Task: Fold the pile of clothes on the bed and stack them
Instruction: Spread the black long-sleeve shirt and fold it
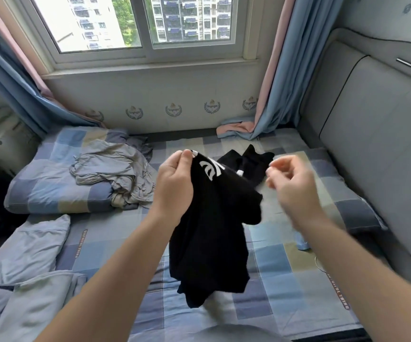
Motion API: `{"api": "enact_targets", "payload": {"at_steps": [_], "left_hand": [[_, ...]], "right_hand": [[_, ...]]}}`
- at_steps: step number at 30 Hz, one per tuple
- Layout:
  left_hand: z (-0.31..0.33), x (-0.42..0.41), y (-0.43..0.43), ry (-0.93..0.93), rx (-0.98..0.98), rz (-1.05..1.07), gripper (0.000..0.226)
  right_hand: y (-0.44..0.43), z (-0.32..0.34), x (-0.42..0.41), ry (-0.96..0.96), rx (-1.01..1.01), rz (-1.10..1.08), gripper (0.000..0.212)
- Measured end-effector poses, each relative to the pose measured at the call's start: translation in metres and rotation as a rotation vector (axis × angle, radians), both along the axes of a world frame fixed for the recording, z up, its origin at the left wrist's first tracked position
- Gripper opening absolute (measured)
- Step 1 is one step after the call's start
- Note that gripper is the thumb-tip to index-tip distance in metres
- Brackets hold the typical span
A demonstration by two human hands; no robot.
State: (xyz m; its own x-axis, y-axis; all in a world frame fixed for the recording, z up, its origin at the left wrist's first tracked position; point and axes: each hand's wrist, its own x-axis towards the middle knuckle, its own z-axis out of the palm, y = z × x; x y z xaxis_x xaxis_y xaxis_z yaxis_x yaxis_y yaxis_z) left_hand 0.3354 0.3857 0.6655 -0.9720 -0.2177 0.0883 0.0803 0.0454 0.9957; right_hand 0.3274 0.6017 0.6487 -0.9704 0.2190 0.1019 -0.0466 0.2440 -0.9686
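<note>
- The left hand (174, 178) is raised over the middle of the bed, thumb and fingers pinching the top edge of a black garment (211, 230).
- The garment hangs bunched from that grip, down past the left wrist and between the two forearms. A white print (209, 171) and a white cord tip show near the top. Whether its lower end touches the sheet cannot be told.
- The right hand (290, 183) is up at the same height, just right of the garment and apart from it. It is blurred, the fingers loosely curled, with nothing seen in them.
- A second black piece (248, 159) lies flat on the bed (286, 255) just beyond the held garment, between the two hands.
- Grey clothes (110, 171) lie crumpled to the left, beyond the left hand, partly on a checked quilt (51, 174).
- A pale blue duvet (26, 255) is heaped at the near left corner.
- A small pale blue item (302, 243) lies on the sheet beside the right forearm.
- A padded grey headboard (372, 156) runs along the right side.
- A window (145, 23) with blue and pink curtains (281, 70) stands on the far side of the bed.
</note>
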Motion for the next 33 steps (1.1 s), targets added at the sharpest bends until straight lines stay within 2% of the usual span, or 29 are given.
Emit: {"api": "enact_targets", "payload": {"at_steps": [1, 2, 4, 6, 9, 12, 14, 16, 18, 21, 23, 25, 28, 33], "left_hand": [[0.003, -0.001, -0.001, -0.034, 0.051, -0.003, 0.040], [0.007, -0.002, -0.001, -0.063, 0.089, -0.012, 0.041], [0.012, -0.003, 0.001, -0.101, 0.188, -0.030, 0.038], [0.019, -0.006, -0.001, -0.117, 0.303, -0.043, 0.034], [0.022, -0.018, -0.021, -0.078, 0.258, 0.003, 0.033], [0.013, -0.032, -0.047, -0.092, 0.073, 0.111, 0.031], [0.001, -0.036, -0.055, -0.114, -0.073, 0.179, 0.020], [-0.011, -0.031, -0.048, -0.134, -0.196, 0.145, 0.008], [-0.022, -0.017, -0.030, -0.079, -0.306, 0.011, 0.020], [-0.035, 0.012, 0.004, -0.081, -0.302, -0.335, 0.033], [-0.046, 0.022, 0.021, -0.122, -0.342, -0.435, 0.033], [-0.056, 0.017, 0.026, -0.090, -0.357, -0.341, 0.014], [-0.052, 0.004, 0.017, -0.057, -0.283, -0.260, 0.028], [-0.017, -0.009, -0.004, -0.080, -0.110, -0.154, 0.025]], "right_hand": [[-0.013, -0.010, 0.016, -0.012, -0.001, 0.114, 0.009], [-0.028, -0.020, 0.030, -0.066, 0.011, 0.245, 0.015], [-0.051, -0.044, 0.045, -0.220, 0.090, 0.454, 0.035], [-0.062, -0.062, 0.044, -0.265, 0.122, 0.492, 0.017], [-0.053, -0.061, 0.030, -0.208, 0.169, 0.460, 0.035], [-0.032, -0.032, 0.014, -0.181, 0.077, 0.391, 0.026], [-0.021, -0.005, 0.004, -0.190, -0.050, 0.373, 0.027], [-0.020, 0.021, -0.004, -0.180, -0.161, 0.378, 0.023], [-0.024, 0.039, -0.011, -0.164, -0.202, 0.354, 0.024], [-0.033, 0.053, -0.017, -0.163, -0.280, 0.344, 0.027], [-0.037, 0.058, -0.018, -0.160, -0.320, 0.346, 0.026], [-0.035, 0.063, -0.021, -0.128, -0.322, 0.298, 0.025], [-0.018, 0.063, -0.033, -0.116, -0.345, 0.136, 0.025], [0.011, 0.038, -0.038, -0.277, -0.474, 0.061, 0.022]]}}
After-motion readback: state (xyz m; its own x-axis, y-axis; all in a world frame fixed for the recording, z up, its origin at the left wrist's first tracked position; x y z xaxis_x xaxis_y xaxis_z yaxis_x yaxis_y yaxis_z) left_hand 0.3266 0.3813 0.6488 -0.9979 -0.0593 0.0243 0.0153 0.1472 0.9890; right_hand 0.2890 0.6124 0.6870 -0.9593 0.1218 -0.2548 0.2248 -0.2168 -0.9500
